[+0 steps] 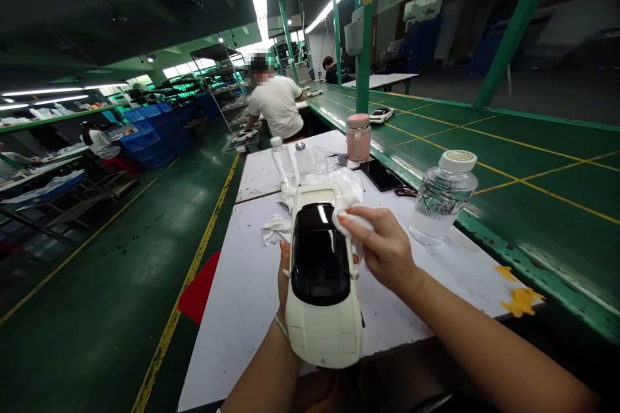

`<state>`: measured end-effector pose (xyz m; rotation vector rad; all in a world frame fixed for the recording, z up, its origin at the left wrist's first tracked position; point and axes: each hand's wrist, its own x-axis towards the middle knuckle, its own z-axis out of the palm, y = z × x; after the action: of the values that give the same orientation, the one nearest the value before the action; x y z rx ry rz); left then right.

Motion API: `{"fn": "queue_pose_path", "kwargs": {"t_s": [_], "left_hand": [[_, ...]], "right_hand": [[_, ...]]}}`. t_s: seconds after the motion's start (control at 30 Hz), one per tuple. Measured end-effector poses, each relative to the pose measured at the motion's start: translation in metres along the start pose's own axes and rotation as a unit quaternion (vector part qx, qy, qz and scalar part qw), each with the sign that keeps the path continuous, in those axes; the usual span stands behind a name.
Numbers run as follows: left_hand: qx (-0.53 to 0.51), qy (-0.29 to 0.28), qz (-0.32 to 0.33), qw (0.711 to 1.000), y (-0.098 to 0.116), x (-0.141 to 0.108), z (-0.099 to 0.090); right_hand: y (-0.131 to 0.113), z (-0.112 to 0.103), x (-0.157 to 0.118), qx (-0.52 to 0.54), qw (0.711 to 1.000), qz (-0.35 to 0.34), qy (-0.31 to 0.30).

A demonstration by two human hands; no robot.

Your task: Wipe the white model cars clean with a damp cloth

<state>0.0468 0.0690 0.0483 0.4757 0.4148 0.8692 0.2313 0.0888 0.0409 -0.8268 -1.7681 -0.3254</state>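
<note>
A white toy car point(323, 329) with a glossy black roof and windows is held up over the white table, its bonnet end toward me. My left hand point(283, 271) grips it from beneath and along its left side; most of those fingers are hidden behind the car. In my right hand point(387, 248) a white cloth point(345, 206) is pinched and pressed against the car's right side near the rear of the roof. A crumpled white wipe point(277, 230) lies on the table just left of the car.
A large clear water bottle point(443, 197) stands to the right. Farther back are a pink cup point(358, 137), a black phone point(382, 175), a clear bottle point(283, 161) and plastic wrap. Another white car point(382, 115) rests on the green conveyor point(484, 148). A co-worker point(277, 103) works beyond the table.
</note>
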Motion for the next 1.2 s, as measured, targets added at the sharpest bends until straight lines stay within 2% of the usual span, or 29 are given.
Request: {"fn": "queue_pose_path", "kwargs": {"t_s": [0.07,0.13,0.2,0.23,0.27,0.33,0.43,0.57,0.7,0.8,0.9,0.97,1.03,1.13,1.2], "left_hand": [[-0.026,-0.026,-0.01,0.999,-0.002,0.002,-0.005],[-0.051,-0.028,-0.021,0.998,-0.004,0.007,-0.007],[-0.068,-0.016,-0.029,0.997,-0.005,0.012,-0.008],[-0.076,-0.016,-0.021,0.997,-0.005,0.014,-0.007],[-0.084,-0.018,-0.001,0.996,-0.005,0.016,-0.006],[-0.095,-0.019,0.041,0.994,-0.004,0.018,-0.004],[-0.098,-0.012,0.063,0.993,-0.005,0.019,-0.002],[-0.093,-0.023,0.086,0.992,-0.008,0.021,-0.001],[-0.066,-0.003,0.069,0.995,-0.01,0.024,-0.003],[-0.062,0.009,0.067,0.996,-0.009,0.023,-0.004],[-0.064,0.02,0.083,0.994,-0.004,0.019,-0.004],[-0.075,0.027,0.093,0.993,0.0,0.017,-0.004],[-0.091,0.03,0.074,0.993,0.003,0.014,-0.004],[-0.101,0.02,0.02,0.994,0.006,0.012,-0.005],[-0.101,0.015,0.008,0.995,0.007,0.011,-0.006]], "right_hand": [[0.019,-0.001,0.005,-0.018,0.999,0.028,-0.027],[0.027,-0.007,0.011,-0.014,0.996,0.069,-0.048],[0.021,-0.015,0.018,-0.005,0.994,0.097,-0.05],[0.013,-0.019,0.022,0.001,0.994,0.091,-0.054],[0.004,-0.022,0.026,0.007,0.996,0.062,-0.069],[-0.014,-0.022,0.031,0.017,0.989,-0.043,-0.142],[-0.026,-0.012,0.036,0.008,0.957,-0.169,-0.234],[-0.01,0.006,0.048,-0.046,0.955,-0.195,-0.219],[0.01,0.005,0.062,-0.128,0.954,-0.182,-0.201],[0.029,-0.009,0.061,-0.204,0.948,-0.125,-0.21],[0.054,-0.028,0.047,-0.251,0.92,-0.046,-0.297],[0.063,-0.04,0.037,-0.228,0.902,-0.004,-0.367],[0.058,-0.047,0.028,-0.16,0.904,0.059,-0.392],[0.025,-0.044,0.018,0.012,0.922,0.205,-0.328],[0.0,-0.035,0.012,0.138,0.913,0.282,-0.262]]}}
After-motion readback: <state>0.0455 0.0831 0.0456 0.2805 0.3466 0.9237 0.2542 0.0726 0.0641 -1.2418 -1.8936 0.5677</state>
